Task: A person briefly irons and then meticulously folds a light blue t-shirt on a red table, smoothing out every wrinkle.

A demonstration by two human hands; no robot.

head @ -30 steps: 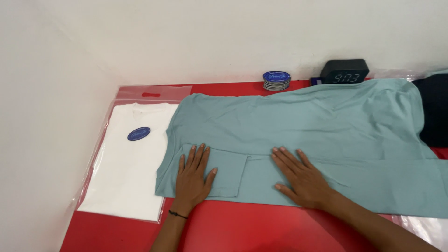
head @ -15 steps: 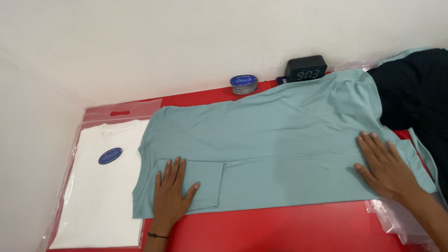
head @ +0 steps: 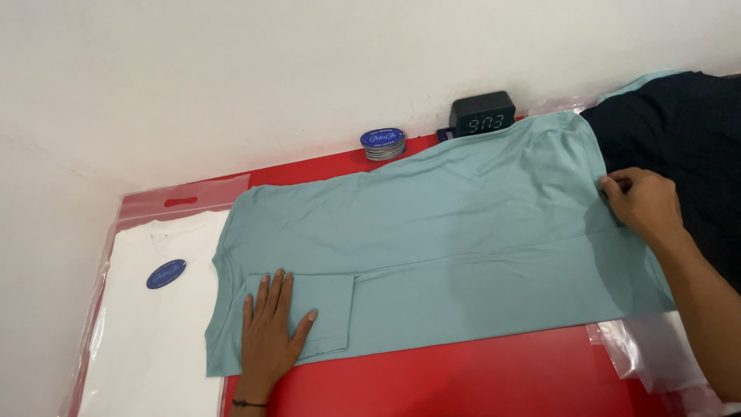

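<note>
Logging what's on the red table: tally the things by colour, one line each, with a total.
Teal: 1, the shirt under both hands, left hand flat, right hand at its hem
White: 1, bagged shirt
Dark navy: 1, garment
Black: 1, digital clock
Blue-topped: 1, stack of round stickers
Total: 5

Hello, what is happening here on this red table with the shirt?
A person is handling a teal shirt spread flat on a red table. The left hand lies flat on the folded-in sleeve, pressing it down. The right hand pinches the shirt's edge at the far right, next to a dark garment. A white shirt in a clear bag lies to the left; a small black clock and a stack of round stickers sit by the wall.
</note>
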